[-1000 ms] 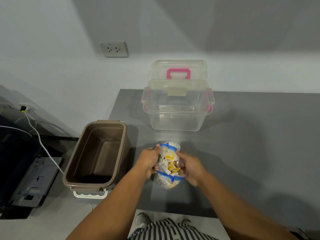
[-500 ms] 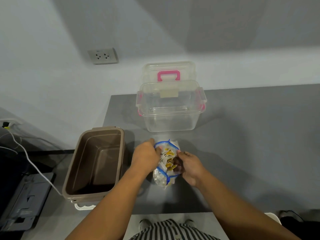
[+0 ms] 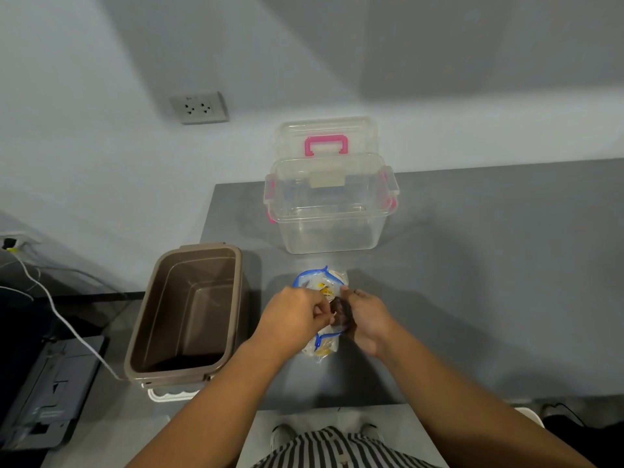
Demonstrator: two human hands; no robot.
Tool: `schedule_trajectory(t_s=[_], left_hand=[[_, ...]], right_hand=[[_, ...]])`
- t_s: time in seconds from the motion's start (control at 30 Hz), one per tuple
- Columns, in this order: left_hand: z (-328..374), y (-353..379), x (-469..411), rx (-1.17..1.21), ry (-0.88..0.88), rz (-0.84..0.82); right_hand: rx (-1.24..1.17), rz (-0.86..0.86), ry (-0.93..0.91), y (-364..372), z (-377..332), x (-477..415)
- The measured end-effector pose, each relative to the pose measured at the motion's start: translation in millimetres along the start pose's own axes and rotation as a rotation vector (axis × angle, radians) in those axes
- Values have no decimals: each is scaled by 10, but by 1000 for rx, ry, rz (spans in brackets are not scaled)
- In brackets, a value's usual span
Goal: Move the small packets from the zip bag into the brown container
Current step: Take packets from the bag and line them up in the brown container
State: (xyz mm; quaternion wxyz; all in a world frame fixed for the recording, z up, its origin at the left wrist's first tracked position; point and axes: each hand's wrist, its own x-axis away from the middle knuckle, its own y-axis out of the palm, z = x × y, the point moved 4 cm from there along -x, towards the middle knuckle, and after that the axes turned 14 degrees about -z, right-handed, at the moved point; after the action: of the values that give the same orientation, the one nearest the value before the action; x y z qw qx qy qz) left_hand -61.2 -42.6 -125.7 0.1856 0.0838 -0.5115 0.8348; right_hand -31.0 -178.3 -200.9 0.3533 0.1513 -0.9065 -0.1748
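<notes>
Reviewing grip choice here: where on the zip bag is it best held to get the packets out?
Probably by the blue zip rim, one hand at each side, coming from above. The zip bag stands mouth-up on the grey table, soft and bulging, so pinching the rim should keep the mouth spread; the left hand and right hand hold its sides.
</notes>
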Motion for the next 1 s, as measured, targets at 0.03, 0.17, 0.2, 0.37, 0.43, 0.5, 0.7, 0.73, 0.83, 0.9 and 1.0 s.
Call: schedule_trajectory(t_s=[0.03, 0.17, 0.2, 0.37, 0.43, 0.5, 0.7, 0.73, 0.83, 0.9, 1.0], left_hand=[[-10, 12, 3, -13, -6, 1], [-26, 41, -8, -76, -18, -13], [-34, 47, -16, -80, -18, -20], [-29, 45, -29, -106, -19, -29], [-34, 10, -29, -59, -17, -1], [-52, -13, -34, -21, -20, -4], [-111, -16, -68, -25, -1, -149], [-120, -29, -86, -62, 1, -150], [-126, -106, -122, -186, 15, -85], [-132, -169, -125, -211, 46, -1], [-156, -293, -87, -157, 100, 113]], right_hand=[[-7, 1, -4, -5, 9, -5], [-7, 4, -2, 7, 12, 4], [-2, 7, -4, 21, 2, 15], [7, 17, -8, 62, -24, 40], [6, 23, 0, 64, -30, 51], [13, 18, -2, 57, -34, 47], [11, 20, 13, 85, -51, 12], [14, 29, 15, 83, -51, 8], [9, 31, 18, 99, -56, -7], [-3, 16, 14, 128, -74, -16], [-16, -7, 10, 173, -94, -29]])
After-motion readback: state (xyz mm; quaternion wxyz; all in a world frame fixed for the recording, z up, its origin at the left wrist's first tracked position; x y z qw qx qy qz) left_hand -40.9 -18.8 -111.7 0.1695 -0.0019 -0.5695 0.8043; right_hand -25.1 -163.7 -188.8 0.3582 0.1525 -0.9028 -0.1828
